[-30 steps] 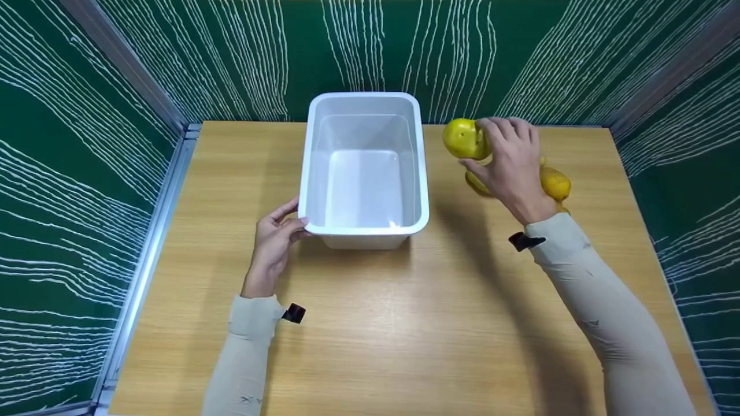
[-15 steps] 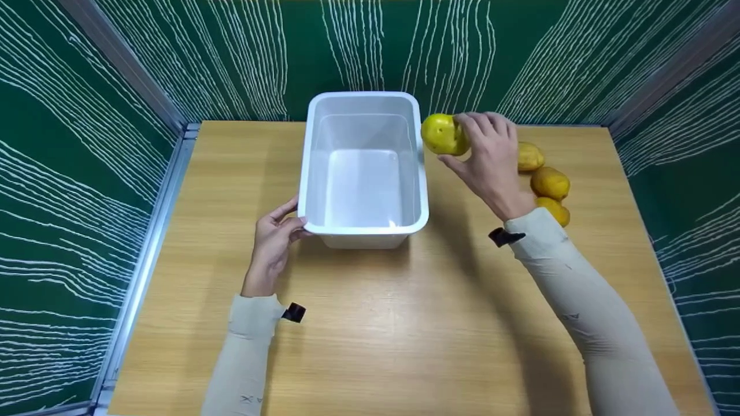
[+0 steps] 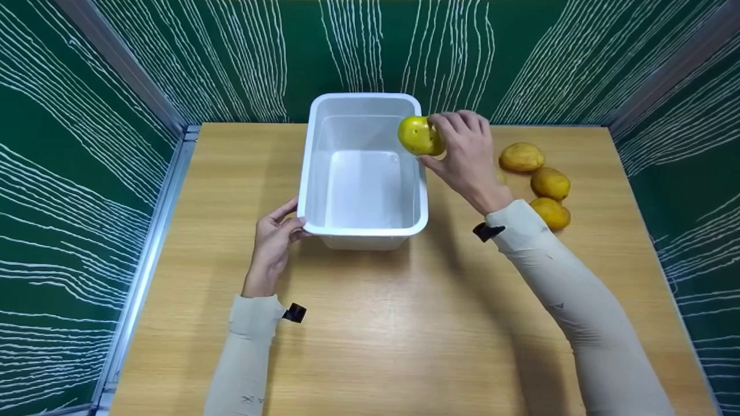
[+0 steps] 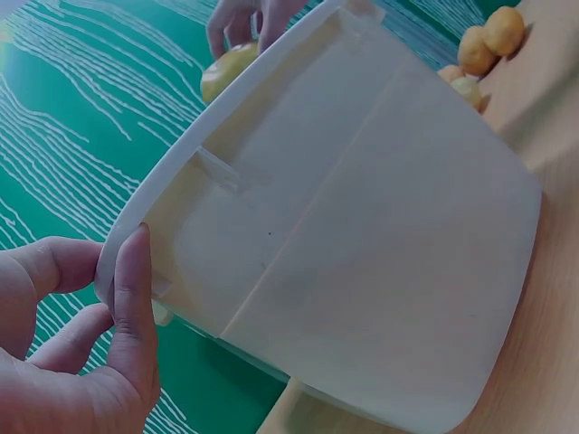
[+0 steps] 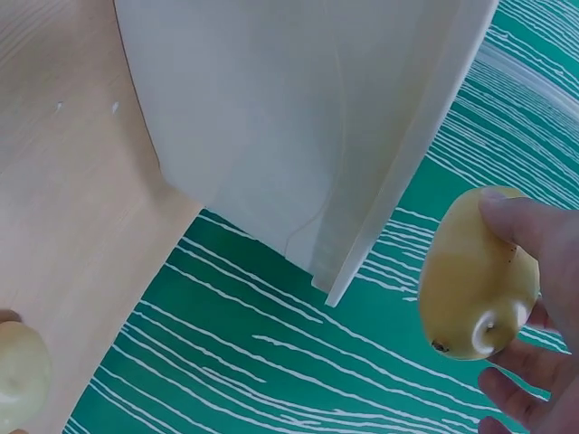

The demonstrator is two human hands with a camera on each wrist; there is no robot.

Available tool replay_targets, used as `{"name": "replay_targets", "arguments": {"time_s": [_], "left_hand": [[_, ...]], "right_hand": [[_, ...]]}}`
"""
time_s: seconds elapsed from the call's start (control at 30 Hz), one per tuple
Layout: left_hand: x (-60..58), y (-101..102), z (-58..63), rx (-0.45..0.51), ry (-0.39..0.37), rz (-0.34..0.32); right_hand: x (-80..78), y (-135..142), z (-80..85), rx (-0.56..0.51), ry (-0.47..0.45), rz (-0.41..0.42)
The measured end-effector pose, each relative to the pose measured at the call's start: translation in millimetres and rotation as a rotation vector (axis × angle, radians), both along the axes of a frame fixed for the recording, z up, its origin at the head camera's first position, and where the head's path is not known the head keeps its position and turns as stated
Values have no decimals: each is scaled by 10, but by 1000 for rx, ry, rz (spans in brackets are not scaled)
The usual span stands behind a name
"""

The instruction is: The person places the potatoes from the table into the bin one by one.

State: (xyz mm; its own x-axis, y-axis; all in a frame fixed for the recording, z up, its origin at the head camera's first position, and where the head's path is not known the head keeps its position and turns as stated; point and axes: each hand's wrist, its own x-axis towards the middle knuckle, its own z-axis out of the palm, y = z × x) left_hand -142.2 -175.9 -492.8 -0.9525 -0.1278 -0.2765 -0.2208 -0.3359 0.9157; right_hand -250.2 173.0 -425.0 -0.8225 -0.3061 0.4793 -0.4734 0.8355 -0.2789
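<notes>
My right hand [image 3: 462, 147] holds a yellow potato [image 3: 419, 136] with small dimples, gripped between thumb and fingers. In the head view it overlaps the right side of the white plastic tub [image 3: 363, 231]; in the right wrist view the potato [image 5: 475, 276] shows beyond the tub's rim [image 5: 407, 172]. Pinching the tub's rim at its near left corner is my left hand [image 3: 272, 242], thumb [image 4: 134, 307] on one side and fingers on the other. Seen from above, the tub's inside is bare.
More potatoes [image 3: 550, 184] lie in a group at the right of the wooden table [image 3: 370, 335]; one beside my right wrist is mostly hidden. Green walls with white wavy lines [image 3: 370, 46] enclose the table at the back and sides.
My right hand has carried the potato left, from beside the tub to over its right rim. The potatoes on the table have come into fuller view. My left hand has not moved.
</notes>
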Motion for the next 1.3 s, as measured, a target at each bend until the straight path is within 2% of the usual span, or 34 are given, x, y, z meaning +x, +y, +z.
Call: {"name": "replay_targets", "arguments": {"time_s": [0.63,1.07,1.3], "left_hand": [[-9,-8,-28,38,14,-10],[-4,-6,-20,33,24,-10],[-1,-15,-17,32,30,-13]], "right_hand": [[-274,-306,189,78,-112,25],[-399,-451,271,137,-262,18],[-475,-568,306,172,-352,-16]]}}
